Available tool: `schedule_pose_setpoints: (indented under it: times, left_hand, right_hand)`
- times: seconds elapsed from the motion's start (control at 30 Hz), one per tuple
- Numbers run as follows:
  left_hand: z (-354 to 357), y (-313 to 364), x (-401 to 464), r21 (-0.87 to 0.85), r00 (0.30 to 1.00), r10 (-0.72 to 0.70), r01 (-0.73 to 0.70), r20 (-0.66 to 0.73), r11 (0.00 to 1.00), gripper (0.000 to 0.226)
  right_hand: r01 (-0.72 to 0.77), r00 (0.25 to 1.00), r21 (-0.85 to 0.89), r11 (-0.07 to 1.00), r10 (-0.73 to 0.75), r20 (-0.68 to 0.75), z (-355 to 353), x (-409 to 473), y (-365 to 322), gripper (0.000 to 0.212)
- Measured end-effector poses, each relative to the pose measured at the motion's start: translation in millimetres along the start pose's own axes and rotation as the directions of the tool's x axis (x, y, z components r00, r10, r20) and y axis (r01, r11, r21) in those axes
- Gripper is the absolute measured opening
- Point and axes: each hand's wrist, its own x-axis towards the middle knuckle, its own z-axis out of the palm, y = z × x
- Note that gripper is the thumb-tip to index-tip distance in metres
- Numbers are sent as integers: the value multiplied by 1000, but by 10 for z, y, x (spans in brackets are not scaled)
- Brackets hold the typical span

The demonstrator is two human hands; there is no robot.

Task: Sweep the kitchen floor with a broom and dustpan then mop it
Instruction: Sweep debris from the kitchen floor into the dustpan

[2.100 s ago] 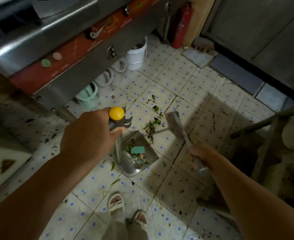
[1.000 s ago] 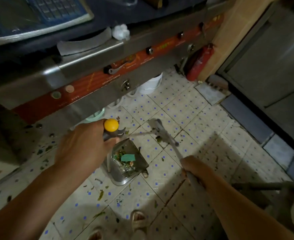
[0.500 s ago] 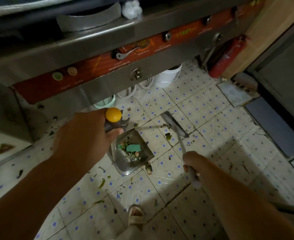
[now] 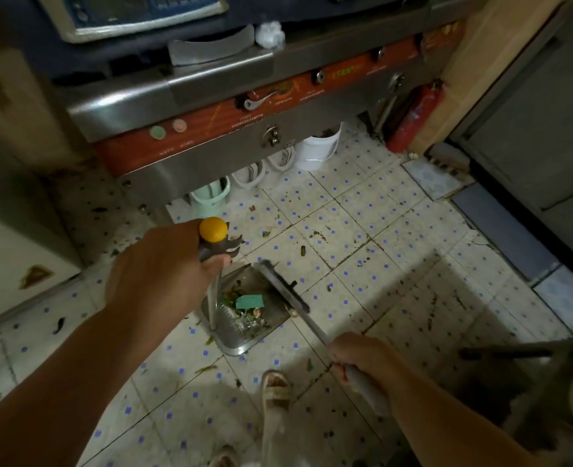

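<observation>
My left hand (image 4: 158, 264) grips the upright handle of a metal dustpan (image 4: 236, 335), just under its yellow knob (image 4: 213, 228). The pan sits on the tiled floor (image 4: 362, 237) and holds green scraps, food bits and a teal paper piece (image 4: 249, 301). My right hand (image 4: 362, 358) grips the grey broom handle (image 4: 367, 389). The dark broom head (image 4: 283, 286) lies across the pan's open right edge. Small bits of debris (image 4: 303, 251) lie scattered on the tiles beyond the pan.
A steel cooking range (image 4: 231, 106) with a red front panel overhangs the floor ahead. Under it stand a white bucket (image 4: 318, 150) and a mint bin (image 4: 207, 198). A red fire extinguisher (image 4: 413, 119) leans at the right. My sandalled foot (image 4: 275, 389) is below the pan.
The broom head has swept leftward from the open tiles up to the dustpan's mouth. My left hand keeps the pan in place. The view shifted slightly.
</observation>
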Motion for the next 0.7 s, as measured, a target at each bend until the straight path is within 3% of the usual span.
schedule_pose_setpoints:
  times: [0.17,0.47,0.57,0.7]
  left_hand:
    - [-31,-127,-379,-10,999,-48,48,-25,999,48]
    - [55,-182,-561,31,998,-44,46,-50,998,50]
    - [166,-198,-491,-4,996,-80,79,-33,997,50]
    - [334,-244,-432,-68,997,-68,70,23,995,48]
  right_hand:
    - [37,999,99,994,-37,-8,247,-241,264,31]
    - [8,958,-68,998,-27,-285,51,191,90,19]
    - [43,943,-72,996,-64,-327,-174,525,-91,20]
    - [-45,920,-91,995,6,-393,-324,935,-241,28]
